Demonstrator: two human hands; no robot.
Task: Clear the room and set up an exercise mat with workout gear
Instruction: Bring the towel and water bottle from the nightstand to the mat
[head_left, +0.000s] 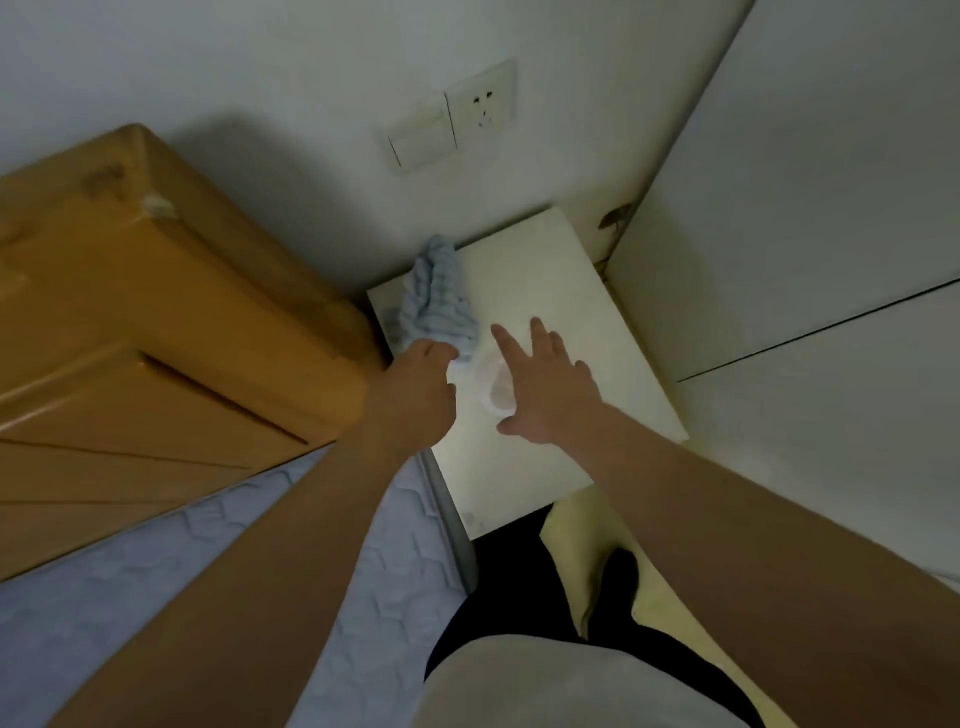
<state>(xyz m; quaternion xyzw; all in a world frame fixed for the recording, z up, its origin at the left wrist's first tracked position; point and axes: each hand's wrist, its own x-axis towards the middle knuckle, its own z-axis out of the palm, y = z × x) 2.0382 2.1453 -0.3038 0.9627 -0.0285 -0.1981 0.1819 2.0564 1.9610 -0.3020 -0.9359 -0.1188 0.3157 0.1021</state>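
The blue striped cloth (436, 296) lies bunched on the white bedside tabletop (550, 270), just beyond the left hand (415, 384), whose fingers are curled onto its near edge. Being soft, light and limp, it is judged best gathered by its bulk rather than by a corner. Just right of that hand, a small translucent object (493, 387), possibly a cup, is overhung by the right hand (545, 389), fingers spread and holding nothing.
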